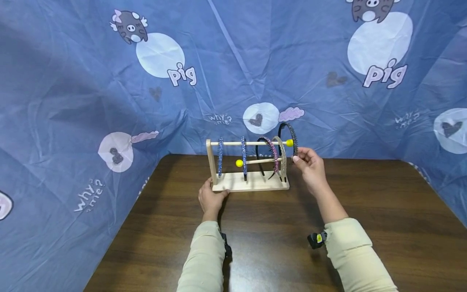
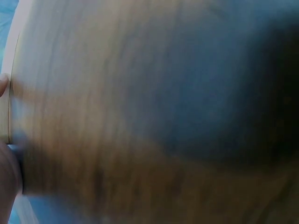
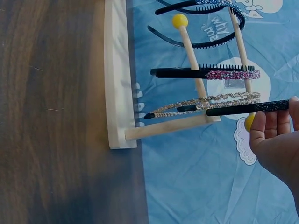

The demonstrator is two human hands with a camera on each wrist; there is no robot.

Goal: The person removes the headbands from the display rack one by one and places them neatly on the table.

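A wooden headband stand [image 1: 233, 185] with two rods stands on the table. My left hand [image 1: 211, 198] grips the left end of its base, thumb along the front edge. Between thumb and fingers, my right hand [image 1: 311, 170] pinches a black glittery headband [image 1: 295, 140] at the upper rod's right end, by the yellow ball [image 1: 290, 142]. Left of it hang a gold headband [image 1: 283, 158] and a pink one [image 1: 275, 154]. Two blue headbands [image 1: 220, 156] hang farther left. In the right wrist view, the black headband [image 3: 233, 109] crosses close to the rod's end.
Brown wooden table [image 1: 270, 231] lies under the stand and both forearms. Behind it hangs a blue cloth [image 1: 226, 61] printed with pigs. A second yellow ball [image 1: 239, 163] caps the lower rod's left end. The left wrist view is mostly blurred tabletop.
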